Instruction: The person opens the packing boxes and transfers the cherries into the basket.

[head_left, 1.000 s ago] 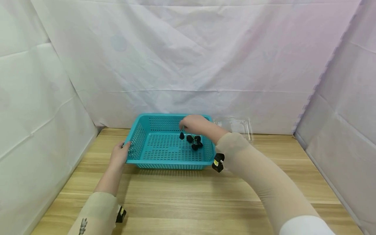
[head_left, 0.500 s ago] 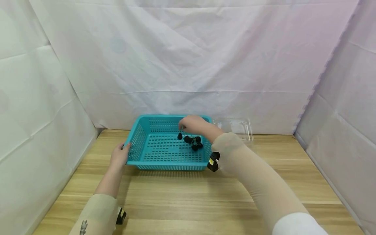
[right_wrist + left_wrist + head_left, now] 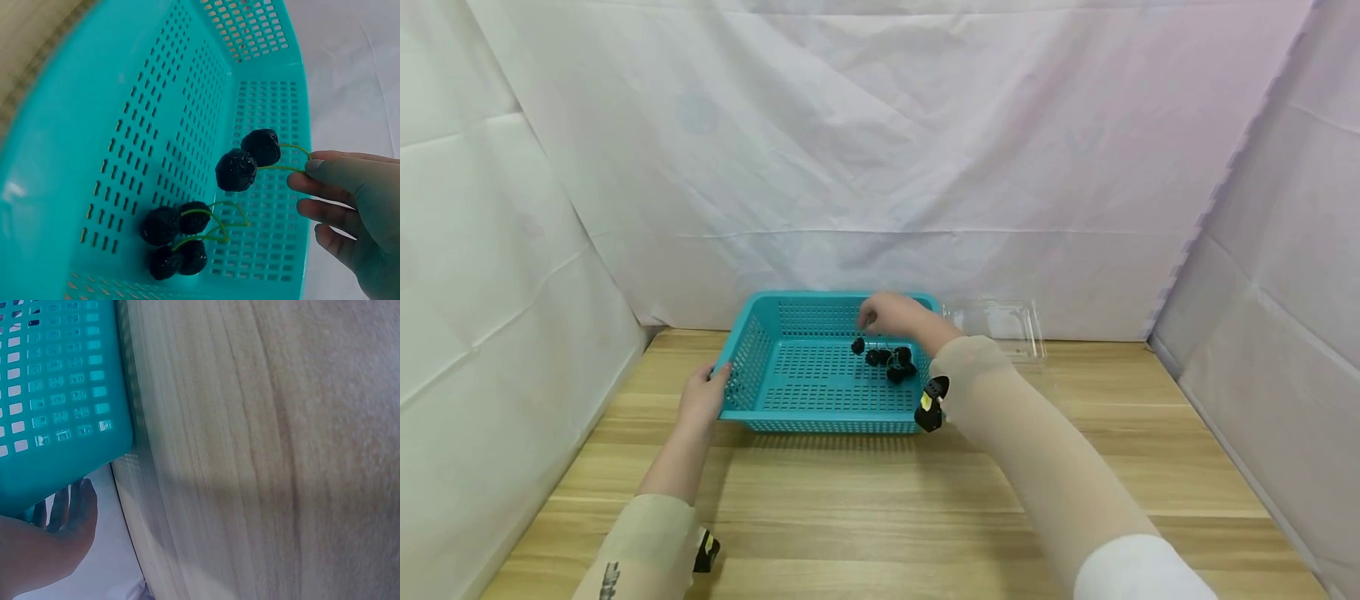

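A turquoise plastic basket (image 3: 831,415) with slotted walls stands on the wooden table. My left hand (image 3: 702,398) grips its left rim, thumb on top; in the left wrist view the fingers of that hand (image 3: 62,534) curve up under the rim. Over the right part of the basket, my right hand (image 3: 893,313) pinches thin green stems between thumb and forefinger. From those stems hangs a pair of dark, almost black cherries (image 3: 236,170), side by side. Several more dark cherries (image 3: 161,226) with joined green stems lie on the basket floor below them.
A clear plastic tray (image 3: 1000,321) stands just right of the basket, partly behind my right forearm. White cloth (image 3: 880,150) hangs close behind both and along the two sides. Bare wooden tabletop (image 3: 850,517) stretches in front of the basket.
My right wrist and forearm have swung leftward while the fingertips stay in nearly the same place. The held cherries have shifted slightly left. My left hand keeps its grip on the basket.
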Motion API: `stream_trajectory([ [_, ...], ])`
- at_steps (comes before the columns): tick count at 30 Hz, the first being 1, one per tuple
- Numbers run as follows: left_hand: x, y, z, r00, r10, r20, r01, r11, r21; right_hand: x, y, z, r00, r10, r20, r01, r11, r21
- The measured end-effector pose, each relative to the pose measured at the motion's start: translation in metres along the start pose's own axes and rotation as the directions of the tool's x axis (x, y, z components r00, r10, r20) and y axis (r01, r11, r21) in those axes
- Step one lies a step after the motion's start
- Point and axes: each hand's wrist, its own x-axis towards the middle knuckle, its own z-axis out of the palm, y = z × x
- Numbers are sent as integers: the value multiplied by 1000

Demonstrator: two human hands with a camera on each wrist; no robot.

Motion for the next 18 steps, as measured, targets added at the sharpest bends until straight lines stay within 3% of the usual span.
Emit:
stream_trajectory([
  [7, -1, 3, 2, 1000, -7, 11, 7, 1000, 2, 2, 15, 3, 998, 58, -8, -58, 997, 60],
  [18, -3, 4, 0, 1000, -9, 13, 8, 1000, 19, 2, 9, 12, 993, 102, 66, -109, 988, 107],
])
